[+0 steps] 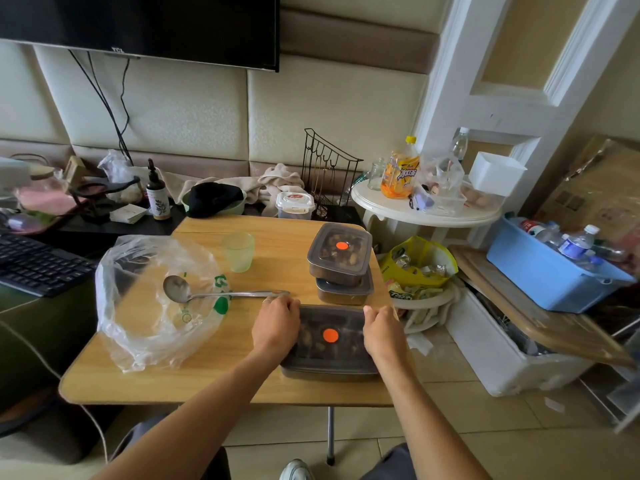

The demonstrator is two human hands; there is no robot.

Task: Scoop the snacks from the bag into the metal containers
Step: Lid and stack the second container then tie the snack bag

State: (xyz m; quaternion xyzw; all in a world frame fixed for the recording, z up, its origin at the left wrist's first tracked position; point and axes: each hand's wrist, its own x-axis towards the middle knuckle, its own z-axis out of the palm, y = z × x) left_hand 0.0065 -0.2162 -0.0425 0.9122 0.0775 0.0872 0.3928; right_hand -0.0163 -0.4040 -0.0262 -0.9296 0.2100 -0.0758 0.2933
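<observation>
Metal container [329, 358], lidded, between left hand [276, 323] and right hand [382, 329]

A pale green cup [238, 251] stands at centre on the wooden table [207, 379]. A black keyboard [38, 266] lies at left, with an orange bottle [400, 173] and a blue bin [543, 275] at right.

cup [238, 251]: pale green | crate [540, 271]: light blue | table [242, 375]: wood-grain

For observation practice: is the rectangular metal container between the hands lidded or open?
Lidded: a translucent grey lid with orange dot covers it.
</observation>
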